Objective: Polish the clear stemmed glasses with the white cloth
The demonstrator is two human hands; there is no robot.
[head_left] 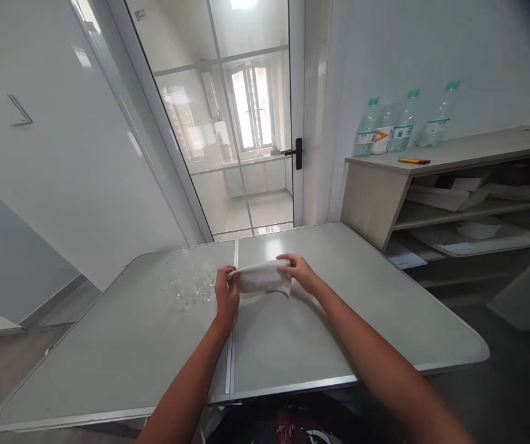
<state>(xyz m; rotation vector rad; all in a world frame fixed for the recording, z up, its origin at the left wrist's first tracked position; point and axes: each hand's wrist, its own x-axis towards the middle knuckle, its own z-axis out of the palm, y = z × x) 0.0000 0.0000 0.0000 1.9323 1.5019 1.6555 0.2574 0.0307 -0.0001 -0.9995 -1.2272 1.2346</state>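
A folded white cloth point(263, 277) is held up between my hands over the grey-green table; whether it is fabric or paper towel I cannot tell. At its left end my left hand point(227, 293) is closed, thumb and fingers pinching the edge. My right hand point(298, 271) grips the opposite end, with the lower right corner hanging free. Just left of my left hand, clear glinting splashes point(191, 293) that look like water are scattered on the tabletop point(121, 351).
A metal seam point(230, 364) crosses the table. Beyond the far edge stands a glass door point(246, 203) with a black handle point(298, 154). On the right, a wooden shelf unit point(376, 185) carries several plastic bottles point(402, 126) and a yellow-and-red box cutter-like item point(413, 161).
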